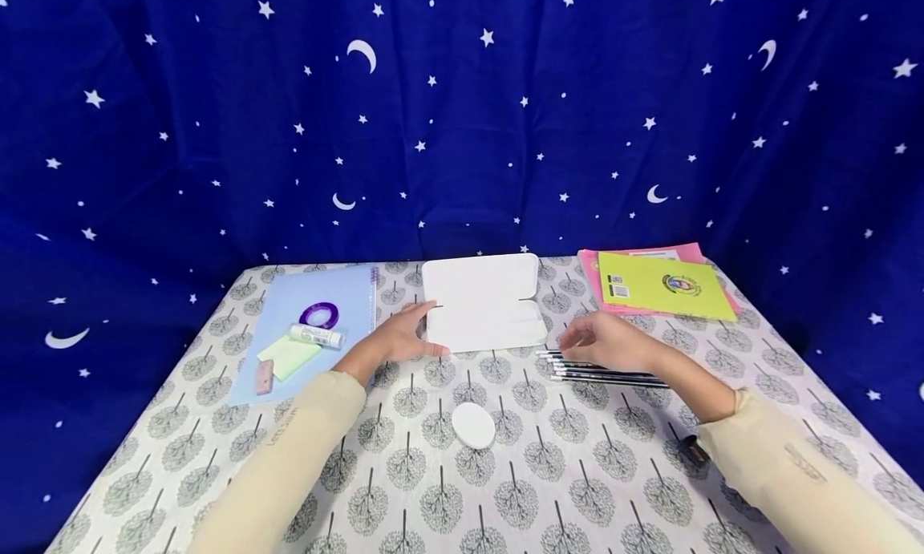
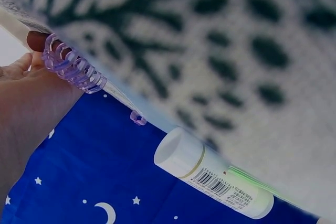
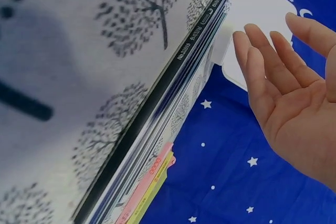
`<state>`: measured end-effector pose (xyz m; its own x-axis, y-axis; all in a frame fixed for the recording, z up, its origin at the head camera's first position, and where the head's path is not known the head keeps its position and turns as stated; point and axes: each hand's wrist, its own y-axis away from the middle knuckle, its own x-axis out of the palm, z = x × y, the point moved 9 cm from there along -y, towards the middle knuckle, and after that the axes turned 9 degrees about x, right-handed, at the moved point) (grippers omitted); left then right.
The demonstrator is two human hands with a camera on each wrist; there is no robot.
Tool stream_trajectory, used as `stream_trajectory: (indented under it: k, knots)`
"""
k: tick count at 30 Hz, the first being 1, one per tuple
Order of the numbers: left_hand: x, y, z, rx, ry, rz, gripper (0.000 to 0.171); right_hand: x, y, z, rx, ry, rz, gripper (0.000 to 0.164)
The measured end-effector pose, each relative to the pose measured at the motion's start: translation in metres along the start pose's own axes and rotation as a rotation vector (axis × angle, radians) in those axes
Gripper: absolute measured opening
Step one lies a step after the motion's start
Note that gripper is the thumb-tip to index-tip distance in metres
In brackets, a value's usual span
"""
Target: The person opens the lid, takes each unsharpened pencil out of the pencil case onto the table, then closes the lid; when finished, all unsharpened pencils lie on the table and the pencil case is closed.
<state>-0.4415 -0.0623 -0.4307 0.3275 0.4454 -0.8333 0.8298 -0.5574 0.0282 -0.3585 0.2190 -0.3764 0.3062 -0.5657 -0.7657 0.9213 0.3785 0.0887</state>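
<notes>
A white hinged case (image 1: 484,301) lies unfolded flat on the table at the middle back. My left hand (image 1: 404,333) rests at its left side, with thumb and fingers spread along the edge. My right hand (image 1: 609,345) hovers over several dark pencils (image 1: 606,376) lying side by side, their white ends pointing left. In the right wrist view, its loosely bent fingers (image 3: 257,72) hold nothing and stand apart from the pencils (image 3: 173,77). A white oval piece (image 1: 473,425) lies in front of the case.
At left, a blue spiral notebook (image 1: 289,289) carries a purple tape roll (image 1: 319,306), a glue stick (image 1: 316,336), pale green sticky notes (image 1: 292,357) and a pink eraser (image 1: 264,377). Yellow-green (image 1: 642,289) and pink books (image 1: 589,269) overlap at back right. A starry blue curtain (image 1: 462,121) hangs behind.
</notes>
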Motion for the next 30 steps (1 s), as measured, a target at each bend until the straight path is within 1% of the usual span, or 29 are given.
stream_trajectory:
  k: [6, 11, 13, 20, 23, 28, 30]
  knots:
    - [0.002, -0.001, 0.0, 0.002, -0.006, 0.002, 0.107, 0.0, -0.009, 0.009, -0.037, 0.003, -0.039, 0.02]
    - [0.002, -0.001, 0.0, 0.002, -0.003, 0.004, 0.106, 0.002, -0.02, 0.013, -0.045, 0.009, -0.053, 0.018]
    - [0.002, 0.0, 0.0, -0.001, -0.001, 0.002, 0.106, 0.003, -0.025, 0.013, -0.034, 0.013, -0.059, 0.019]
    - [0.001, -0.001, 0.0, 0.002, -0.006, 0.008, 0.107, 0.005, -0.043, 0.023, -0.059, 0.034, -0.091, 0.019]
    - [0.001, 0.0, 0.0, -0.001, -0.009, 0.006, 0.107, 0.006, -0.05, 0.027, -0.06, 0.028, -0.091, 0.019]
    - [0.001, -0.001, 0.002, 0.003, -0.011, 0.011, 0.107, 0.01, -0.062, 0.033, -0.041, 0.004, -0.088, 0.024]
    - [0.001, -0.001, 0.003, 0.0, -0.015, 0.011, 0.107, 0.012, -0.067, 0.036, -0.047, 0.005, -0.093, 0.027]
